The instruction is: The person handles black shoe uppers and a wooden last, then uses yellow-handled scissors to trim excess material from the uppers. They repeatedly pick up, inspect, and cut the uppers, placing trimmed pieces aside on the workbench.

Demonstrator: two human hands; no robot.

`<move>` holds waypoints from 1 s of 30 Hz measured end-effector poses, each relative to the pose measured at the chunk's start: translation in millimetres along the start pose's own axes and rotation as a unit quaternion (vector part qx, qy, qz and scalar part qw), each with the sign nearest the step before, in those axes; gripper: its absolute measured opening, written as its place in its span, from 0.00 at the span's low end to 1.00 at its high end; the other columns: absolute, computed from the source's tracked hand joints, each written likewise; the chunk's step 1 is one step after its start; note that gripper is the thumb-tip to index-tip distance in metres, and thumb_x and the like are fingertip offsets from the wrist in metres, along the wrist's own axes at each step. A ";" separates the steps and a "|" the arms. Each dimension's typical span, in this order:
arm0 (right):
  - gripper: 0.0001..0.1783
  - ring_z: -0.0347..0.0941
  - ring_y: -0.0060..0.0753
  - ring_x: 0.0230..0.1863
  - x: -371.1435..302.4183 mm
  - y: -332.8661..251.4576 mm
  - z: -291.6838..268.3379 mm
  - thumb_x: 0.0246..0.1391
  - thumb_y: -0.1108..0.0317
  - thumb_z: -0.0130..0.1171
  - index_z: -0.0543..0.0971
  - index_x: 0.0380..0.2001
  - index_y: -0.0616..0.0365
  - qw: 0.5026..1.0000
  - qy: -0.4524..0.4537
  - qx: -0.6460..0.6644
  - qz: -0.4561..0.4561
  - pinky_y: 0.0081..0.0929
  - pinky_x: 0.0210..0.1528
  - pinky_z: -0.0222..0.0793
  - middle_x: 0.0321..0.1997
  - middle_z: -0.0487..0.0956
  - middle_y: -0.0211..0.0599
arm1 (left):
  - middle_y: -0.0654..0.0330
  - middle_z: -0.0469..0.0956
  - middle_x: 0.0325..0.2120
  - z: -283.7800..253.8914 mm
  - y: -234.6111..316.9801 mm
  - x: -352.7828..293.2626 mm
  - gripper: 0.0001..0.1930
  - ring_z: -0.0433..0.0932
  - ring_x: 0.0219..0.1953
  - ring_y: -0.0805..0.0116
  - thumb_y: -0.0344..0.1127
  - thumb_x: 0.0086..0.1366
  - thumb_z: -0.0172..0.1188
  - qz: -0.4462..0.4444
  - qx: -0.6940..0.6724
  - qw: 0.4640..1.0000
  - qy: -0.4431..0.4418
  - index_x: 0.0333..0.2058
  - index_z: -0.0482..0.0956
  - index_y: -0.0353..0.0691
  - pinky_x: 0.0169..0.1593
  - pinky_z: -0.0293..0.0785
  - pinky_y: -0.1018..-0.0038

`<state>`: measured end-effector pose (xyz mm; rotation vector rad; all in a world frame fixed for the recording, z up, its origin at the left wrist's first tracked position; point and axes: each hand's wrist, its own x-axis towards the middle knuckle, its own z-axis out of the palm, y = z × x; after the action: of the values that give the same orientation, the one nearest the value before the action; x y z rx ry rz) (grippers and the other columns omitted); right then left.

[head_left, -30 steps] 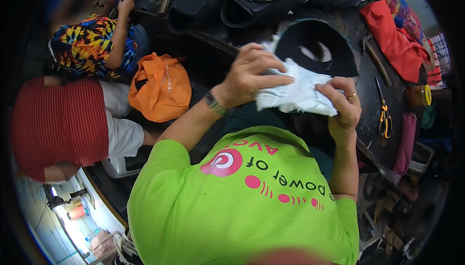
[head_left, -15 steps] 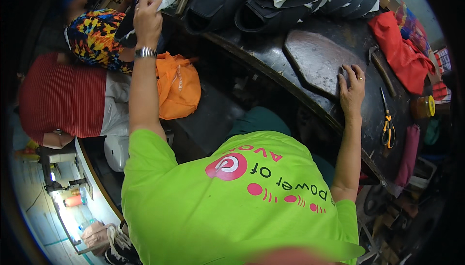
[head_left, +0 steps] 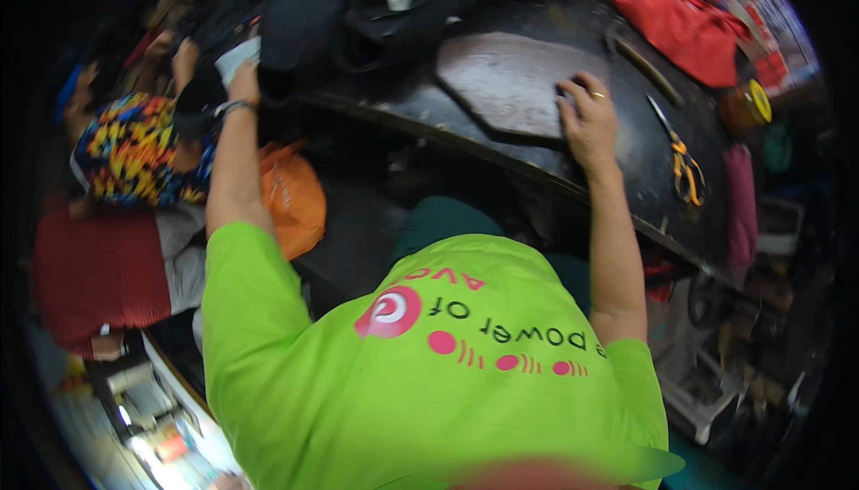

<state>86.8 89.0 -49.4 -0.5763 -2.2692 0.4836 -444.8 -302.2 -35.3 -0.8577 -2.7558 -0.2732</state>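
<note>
Left hand [head_left: 243, 85] out at upper left of frame, arm stretched, fingers closed on a pale white cloth-like piece [head_left: 237, 59]; motion blur, exact finger placement can't be told. Metal-look watch [head_left: 234, 108] on that wrist. Dark curved piece [head_left: 199, 112] just left of the wrist; can't tell if it's held too.

Right hand [head_left: 591, 123] right of upper centre, loosely open, nothing gripped, fingers bent, resting at the right end of a flat dark brown-grey slab with angled corners [head_left: 501, 87]. Thin gold-coloured ring [head_left: 598, 95] on one finger. Slab lies flat on the black worn-topped table [head_left: 644, 181], near its front edge.

Top centre: pile of black shaped pieces with white ragged edges [head_left: 412, 7], blurred. Right part of table: hammer with wooden handle [head_left: 651, 71], scissors with orange-and-black handles [head_left: 687, 177], blades toward the top of frame, bright red crumpled fabric [head_left: 667, 25] at upper right, amber jar with yellow lid [head_left: 744, 108], purple-maroon fabric roll [head_left: 741, 208] at the table's right edge.

Left side: orange fabric bag [head_left: 295, 208] below the left forearm; co-worker in multicoloured patterned shirt [head_left: 134, 150], another in dark red striped shirt [head_left: 98, 275] lower down. Wearer's lime-green printed T-shirt [head_left: 429, 418] fills lower centre.
</note>
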 end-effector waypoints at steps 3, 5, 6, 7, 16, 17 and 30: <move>0.13 0.73 0.50 0.53 -2.6 2.9 2.0 0.48 0.71 0.64 0.82 0.40 0.55 0.999 0.027 0.022 -0.018 0.41 0.55 0.69 0.51 0.76 0.47 | 0.46 0.69 0.61 28.3 -18.8 4.3 0.25 0.67 0.63 0.53 0.42 0.72 0.39 -0.180 -0.250 0.951 0.018 0.60 0.69 0.33 0.67 0.60 0.63; 0.13 0.73 0.52 0.53 -3.7 1.5 3.0 0.47 0.71 0.63 0.82 0.40 0.55 0.999 0.038 0.032 -0.009 0.43 0.56 0.69 0.50 0.77 0.48 | 0.49 0.68 0.62 40.5 -41.4 9.1 0.32 0.67 0.63 0.58 0.53 0.70 0.45 -0.203 -0.368 0.906 0.058 0.62 0.68 0.30 0.66 0.59 0.67; 0.13 0.73 0.53 0.53 -3.2 0.1 2.5 0.48 0.71 0.63 0.82 0.40 0.55 0.999 0.043 0.030 -0.009 0.43 0.56 0.68 0.50 0.77 0.49 | 0.51 0.68 0.62 45.5 -52.4 12.9 0.37 0.66 0.62 0.61 0.58 0.69 0.48 -0.191 -0.385 0.901 0.058 0.62 0.67 0.29 0.66 0.58 0.69; 0.13 0.72 0.53 0.53 -2.2 -1.7 0.8 0.47 0.72 0.63 0.82 0.40 0.56 0.998 0.046 0.037 -0.015 0.43 0.56 0.68 0.49 0.77 0.49 | 0.47 0.69 0.61 52.2 -59.7 17.2 0.22 0.68 0.62 0.56 0.32 0.74 0.35 -0.125 -0.313 0.941 0.028 0.62 0.66 0.32 0.67 0.59 0.66; 0.17 0.78 0.36 0.39 28.0 42.6 -74.9 0.50 0.67 0.67 0.82 0.44 0.58 0.975 0.065 0.202 0.064 0.31 0.46 0.73 0.41 0.80 0.43 | 0.40 0.71 0.56 32.1 -42.2 -5.5 0.30 0.69 0.60 0.45 0.38 0.60 0.63 0.044 0.010 0.998 0.031 0.59 0.68 0.32 0.62 0.64 0.60; 0.18 0.78 0.36 0.40 38.9 64.7 -96.2 0.49 0.67 0.67 0.82 0.44 0.58 0.984 0.094 0.140 0.055 0.30 0.46 0.73 0.42 0.81 0.42 | 0.41 0.71 0.56 29.5 -37.2 -8.2 0.29 0.69 0.60 0.45 0.37 0.61 0.62 0.046 0.022 0.998 0.037 0.59 0.68 0.32 0.62 0.64 0.60; 0.44 0.71 0.65 0.58 112.9 243.3 -231.2 0.46 0.36 0.64 0.68 0.62 0.48 0.854 0.074 -0.334 0.391 0.52 0.57 0.70 0.62 0.67 0.64 | 0.43 0.66 0.62 50.3 -56.4 -13.7 0.25 0.65 0.65 0.50 0.30 0.68 0.51 0.005 -0.033 0.997 0.073 0.63 0.63 0.33 0.68 0.58 0.64</move>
<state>247.7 389.7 45.9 -1.8530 -1.9329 -0.0210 -475.2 -342.8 -93.0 -0.8326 -2.6195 -0.4100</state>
